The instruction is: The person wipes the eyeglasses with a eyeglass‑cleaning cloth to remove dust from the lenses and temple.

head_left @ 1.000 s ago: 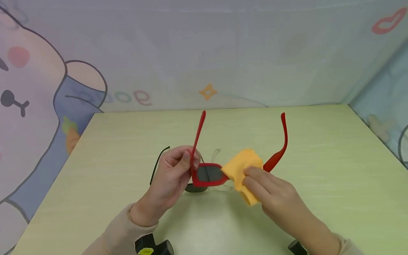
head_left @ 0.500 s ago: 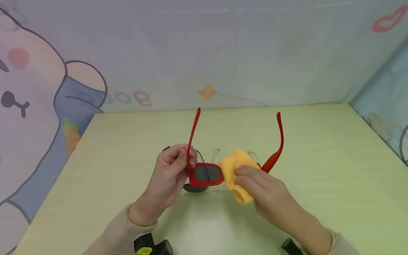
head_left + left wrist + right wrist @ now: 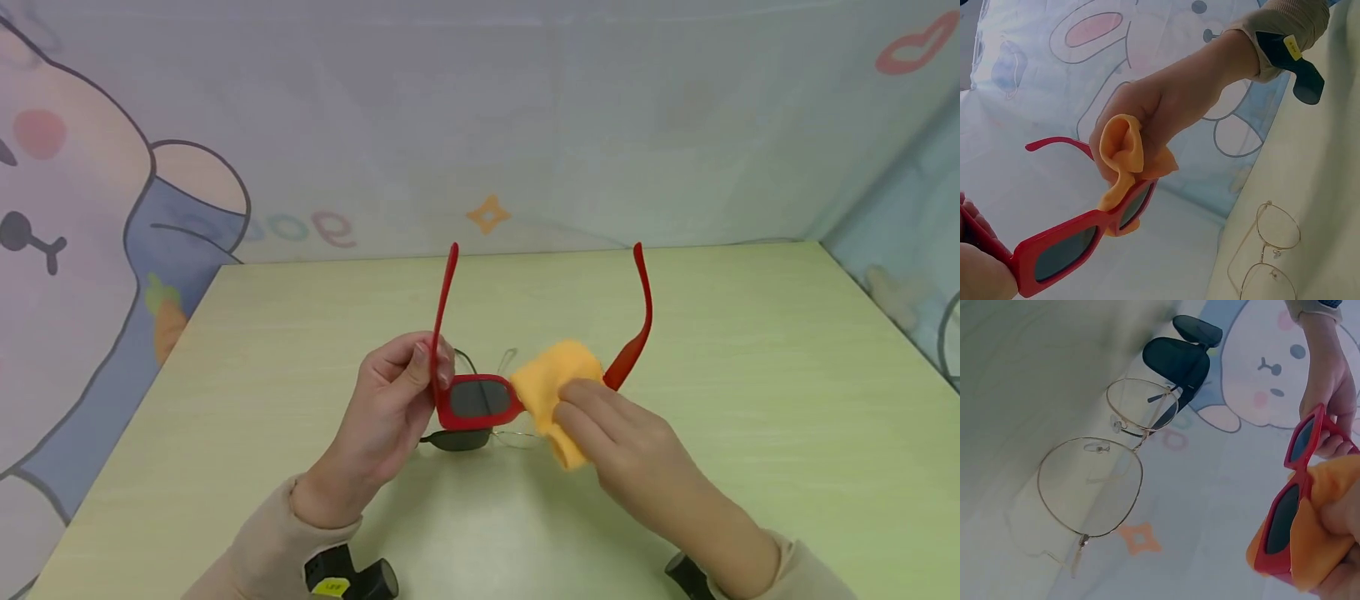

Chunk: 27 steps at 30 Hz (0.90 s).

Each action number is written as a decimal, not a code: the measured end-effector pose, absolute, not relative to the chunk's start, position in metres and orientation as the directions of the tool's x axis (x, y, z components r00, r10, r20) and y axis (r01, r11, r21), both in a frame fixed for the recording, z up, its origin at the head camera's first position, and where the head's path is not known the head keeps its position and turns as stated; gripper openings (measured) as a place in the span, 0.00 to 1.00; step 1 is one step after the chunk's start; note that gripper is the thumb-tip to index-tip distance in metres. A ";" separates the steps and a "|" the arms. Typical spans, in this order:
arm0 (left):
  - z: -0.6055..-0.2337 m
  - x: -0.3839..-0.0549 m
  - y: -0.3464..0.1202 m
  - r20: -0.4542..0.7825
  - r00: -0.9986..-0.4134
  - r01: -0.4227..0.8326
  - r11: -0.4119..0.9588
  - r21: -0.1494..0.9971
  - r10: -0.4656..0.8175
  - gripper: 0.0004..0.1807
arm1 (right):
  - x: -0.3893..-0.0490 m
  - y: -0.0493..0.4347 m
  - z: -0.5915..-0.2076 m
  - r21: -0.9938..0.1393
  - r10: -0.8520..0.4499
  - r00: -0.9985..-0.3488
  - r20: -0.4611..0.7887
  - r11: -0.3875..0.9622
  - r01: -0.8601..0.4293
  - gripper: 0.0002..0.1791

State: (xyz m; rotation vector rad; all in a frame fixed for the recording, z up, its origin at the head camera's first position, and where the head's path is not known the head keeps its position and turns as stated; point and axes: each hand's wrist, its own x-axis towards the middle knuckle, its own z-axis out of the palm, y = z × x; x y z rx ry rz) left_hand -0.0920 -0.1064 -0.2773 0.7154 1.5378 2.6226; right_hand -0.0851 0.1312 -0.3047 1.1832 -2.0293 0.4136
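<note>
Red-framed sunglasses (image 3: 480, 402) with dark lenses are held up above the table, both temples spread and pointing away. My left hand (image 3: 386, 417) pinches them at the left hinge, between thumb and fingers. A yellow cloth (image 3: 551, 387) is folded over the right lens, and my right hand (image 3: 630, 450) pinches it there. In the right wrist view the cloth (image 3: 1325, 519) wraps both faces of that lens (image 3: 1282, 519), part of which shows. The left lens (image 3: 1066, 253) is uncovered in the left wrist view.
Behind the red pair, black sunglasses (image 3: 459, 440) and thin gold wire-rimmed glasses (image 3: 517, 437) rest on the pale table (image 3: 750, 375), partly hidden in the head view. The wire glasses (image 3: 1263, 253) show better from the left wrist. A printed cloth backdrop (image 3: 600, 125) stands behind.
Both hands have shifted a little to the left and up, carrying the red sunglasses and the yellow cloth along. The cloth stays over the right lens.
</note>
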 end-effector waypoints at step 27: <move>-0.280 -0.095 -0.100 0.333 -0.920 0.177 -0.537 0.825 0.208 0.07 | -0.100 0.137 -0.309 -0.231 -0.574 -0.416 0.706 0.369 -0.900 0.17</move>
